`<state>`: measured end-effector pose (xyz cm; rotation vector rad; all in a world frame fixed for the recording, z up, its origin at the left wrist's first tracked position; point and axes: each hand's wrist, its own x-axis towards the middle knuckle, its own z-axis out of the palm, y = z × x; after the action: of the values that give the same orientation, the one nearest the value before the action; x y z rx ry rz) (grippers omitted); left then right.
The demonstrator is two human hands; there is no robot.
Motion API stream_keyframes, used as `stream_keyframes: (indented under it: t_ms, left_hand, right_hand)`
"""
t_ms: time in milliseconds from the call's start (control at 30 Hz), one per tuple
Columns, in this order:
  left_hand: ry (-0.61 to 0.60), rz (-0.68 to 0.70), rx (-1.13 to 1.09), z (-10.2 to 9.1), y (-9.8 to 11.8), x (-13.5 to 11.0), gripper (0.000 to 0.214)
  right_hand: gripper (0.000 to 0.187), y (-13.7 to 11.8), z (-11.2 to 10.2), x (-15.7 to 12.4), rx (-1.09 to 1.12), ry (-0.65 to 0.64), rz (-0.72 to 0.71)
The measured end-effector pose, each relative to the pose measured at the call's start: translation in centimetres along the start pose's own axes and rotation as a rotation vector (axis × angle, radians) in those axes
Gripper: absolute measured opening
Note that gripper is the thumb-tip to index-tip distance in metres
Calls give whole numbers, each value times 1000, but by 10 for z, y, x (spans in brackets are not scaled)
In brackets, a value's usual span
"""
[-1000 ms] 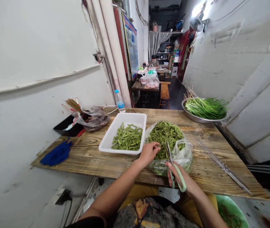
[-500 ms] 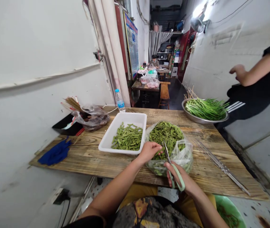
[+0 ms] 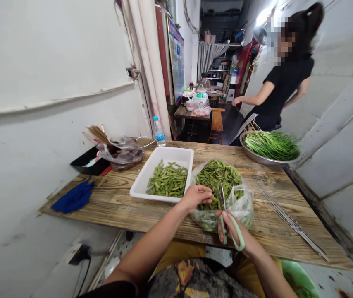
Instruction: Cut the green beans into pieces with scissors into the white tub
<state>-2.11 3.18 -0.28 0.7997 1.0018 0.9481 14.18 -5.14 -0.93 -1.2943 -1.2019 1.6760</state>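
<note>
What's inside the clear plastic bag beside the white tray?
Green bean pods are heaped in the open clear plastic bag; more show through its side. The left hand, right hand and green-handled metal scissors cover parts; deeper layers can't be seen.

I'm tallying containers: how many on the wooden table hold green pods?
2: the white tray at left, and the clear plastic bag beside it, below the left hand's fingertips. Others may be hidden.

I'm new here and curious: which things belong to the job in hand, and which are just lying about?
Apparently in use:
green-handled metal scissors
clear plastic bag of green pods
white rectangular plastic tray of pods

Apparently lying about:
crumpled blue cloth
blue-capped clear plastic bottle
thin silvery rods
</note>
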Motion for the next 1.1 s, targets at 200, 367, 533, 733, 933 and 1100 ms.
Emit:
stream_keyframes:
  t_ms: [200,367,533,733,933,1100]
  left_hand:
    - [121,134,-56,3,0,2,28]
    - [206,277,110,7,-1,0,23]
    - [236,281,213,9,-5,-1,26]
    - [246,270,222,14,-8,-3,26]
    - [387,478,356,-7,12,-4,20]
    - [851,648,916,-54,51,-13,17]
  right_hand:
    - [56,0,1,-4,141,-47,62]
    - [54,-3,2,-4,89,-32,32]
    - [54,-7,5,-6,67,-4,36]
    - [51,-4,7,-4,87,16,43]
    - [51,-1,2,-1,140,33,39]
    - [52,0,-4,-1,201,-43,28]
